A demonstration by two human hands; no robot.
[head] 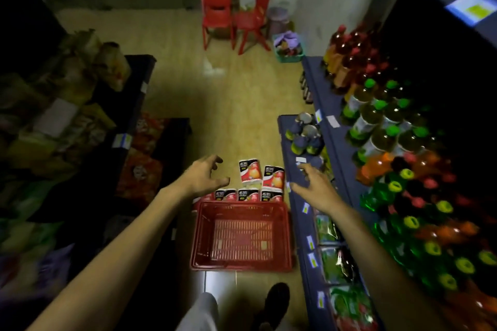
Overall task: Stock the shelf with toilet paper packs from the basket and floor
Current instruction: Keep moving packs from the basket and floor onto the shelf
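Several red-and-white toilet paper packs (261,183) stand on the floor just beyond a red plastic basket (285,236), which holds nothing. My left hand (205,176) hovers left of the packs, fingers loosely spread, holding nothing. My right hand (316,187) hovers to the right of the packs, over the edge of the blue lower shelf (293,169), fingers spread and empty. Neither hand touches a pack.
Bottled drinks (390,126) fill the blue shelving on the right, with packaged goods (330,258) on the low tier. Dark shelves with snack bags (80,115) line the left. Red chairs (231,13) and a green bin (287,48) stand at the aisle's far end. My foot (274,301) is near the basket.
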